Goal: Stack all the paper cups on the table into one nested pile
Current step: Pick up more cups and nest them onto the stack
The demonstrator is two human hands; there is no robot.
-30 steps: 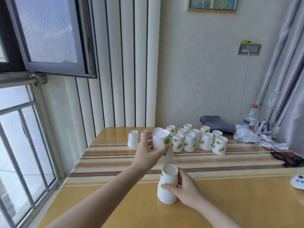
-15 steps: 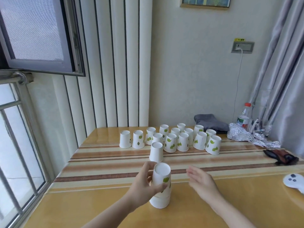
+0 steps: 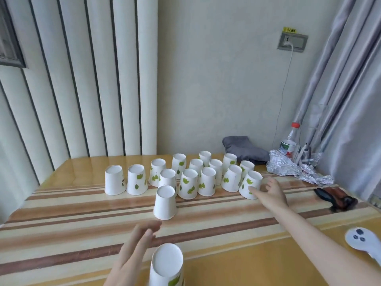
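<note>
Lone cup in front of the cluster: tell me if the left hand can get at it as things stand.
Probably yes. The lone cup stands apart from the cluster, and the open left hand sits just short of it with only bare table between.

Grey cloth [image 3: 245, 150], crumpled foil [image 3: 292, 170], plastic bottle [image 3: 289, 141] at back; white controller [image 3: 362, 241] near right edge.
</note>
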